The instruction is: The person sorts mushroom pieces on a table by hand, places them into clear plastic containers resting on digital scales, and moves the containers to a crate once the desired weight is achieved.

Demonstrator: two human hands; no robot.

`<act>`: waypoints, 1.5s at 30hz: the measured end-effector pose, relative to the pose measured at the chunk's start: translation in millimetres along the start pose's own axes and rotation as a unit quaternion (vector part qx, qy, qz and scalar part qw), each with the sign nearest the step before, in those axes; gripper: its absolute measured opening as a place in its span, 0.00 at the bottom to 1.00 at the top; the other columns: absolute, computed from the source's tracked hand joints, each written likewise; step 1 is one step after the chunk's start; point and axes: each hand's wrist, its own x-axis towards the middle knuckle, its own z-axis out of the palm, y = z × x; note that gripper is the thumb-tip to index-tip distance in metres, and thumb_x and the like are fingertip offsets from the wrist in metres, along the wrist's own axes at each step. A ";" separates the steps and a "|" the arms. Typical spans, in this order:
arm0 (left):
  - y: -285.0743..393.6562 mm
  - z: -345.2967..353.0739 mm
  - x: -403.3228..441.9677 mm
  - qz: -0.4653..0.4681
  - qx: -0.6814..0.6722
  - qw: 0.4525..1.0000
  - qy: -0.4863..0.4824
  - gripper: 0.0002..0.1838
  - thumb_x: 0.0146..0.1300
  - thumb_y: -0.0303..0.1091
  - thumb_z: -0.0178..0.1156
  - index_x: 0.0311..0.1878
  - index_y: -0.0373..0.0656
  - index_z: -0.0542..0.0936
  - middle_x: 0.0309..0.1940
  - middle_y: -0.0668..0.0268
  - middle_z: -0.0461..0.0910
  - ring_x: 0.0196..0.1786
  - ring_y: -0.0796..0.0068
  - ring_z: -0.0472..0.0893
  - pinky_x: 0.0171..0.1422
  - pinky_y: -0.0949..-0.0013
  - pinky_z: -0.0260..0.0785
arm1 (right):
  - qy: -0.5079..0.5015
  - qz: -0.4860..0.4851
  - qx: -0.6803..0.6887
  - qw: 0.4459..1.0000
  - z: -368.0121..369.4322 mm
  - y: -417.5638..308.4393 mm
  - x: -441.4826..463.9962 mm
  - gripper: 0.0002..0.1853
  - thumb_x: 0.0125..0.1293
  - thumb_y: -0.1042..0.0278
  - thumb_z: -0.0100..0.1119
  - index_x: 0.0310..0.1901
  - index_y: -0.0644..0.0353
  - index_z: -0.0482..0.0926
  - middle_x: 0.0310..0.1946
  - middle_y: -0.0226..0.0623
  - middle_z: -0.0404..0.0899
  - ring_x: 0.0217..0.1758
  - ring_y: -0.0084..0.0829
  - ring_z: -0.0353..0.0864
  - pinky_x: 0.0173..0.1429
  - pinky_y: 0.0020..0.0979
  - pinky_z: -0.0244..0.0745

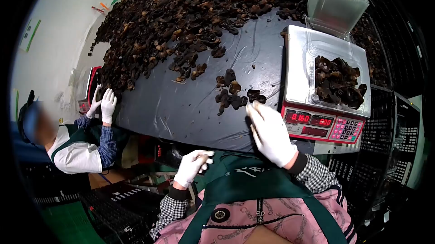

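Note:
My right hand [271, 131], in a white glove, reaches over the dark table with its fingers stretched out and holding nothing visible. Its fingertips are right beside a piece of black wood ear mushroom [256, 95]; contact cannot be made out. A small cluster of wood ear mushrooms [230, 91] lies just left of it. My left hand [195, 166], also gloved, hangs before my green apron with fingers curled in and nothing visible in them. To the right, a clear plastic tray of wood ear mushrooms [339, 82] rests on a red-and-silver digital scale [300, 67] whose display is lit.
A broad heap of wood ear mushrooms [181, 22] covers the table's far side. Stacked clear plastic trays [336, 2] stand behind the scale. Black crates [383, 131] line the right. At left, a co-worker's gloved hands [108, 104] are near another red scale [93, 85].

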 end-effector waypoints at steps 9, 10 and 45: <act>20.8 -18.3 3.5 0.306 0.198 0.907 0.210 0.09 0.67 0.28 0.66 0.49 0.39 0.88 0.41 0.60 0.90 0.44 0.67 0.88 0.55 0.68 0.77 | -0.073 0.046 -0.254 0.963 58.4 43.0 30.4 0.22 0.67 0.70 0.53 0.61 0.68 0.74 0.55 0.49 0.79 0.50 0.44 0.78 0.57 0.43 0.74; 38.0 -6.0 12.6 0.400 0.253 0.852 0.222 0.11 0.67 0.22 0.65 0.51 0.38 0.88 0.44 0.61 0.89 0.48 0.68 0.87 0.57 0.69 0.77 | -0.068 0.044 -0.231 0.970 59.8 47.0 29.7 0.21 0.66 0.70 0.53 0.60 0.68 0.74 0.53 0.49 0.79 0.48 0.44 0.78 0.55 0.42 0.74; 89.7 101.0 128.8 0.554 0.399 0.712 0.164 0.18 0.61 0.25 0.70 0.56 0.43 0.84 0.50 0.56 0.82 0.54 0.54 0.80 0.58 0.60 0.75 | -0.151 0.432 0.727 0.512 14.1 -11.2 -41.6 0.17 0.77 0.60 0.54 0.43 0.69 0.82 0.22 0.32 0.74 0.18 0.18 0.66 0.20 0.19 0.54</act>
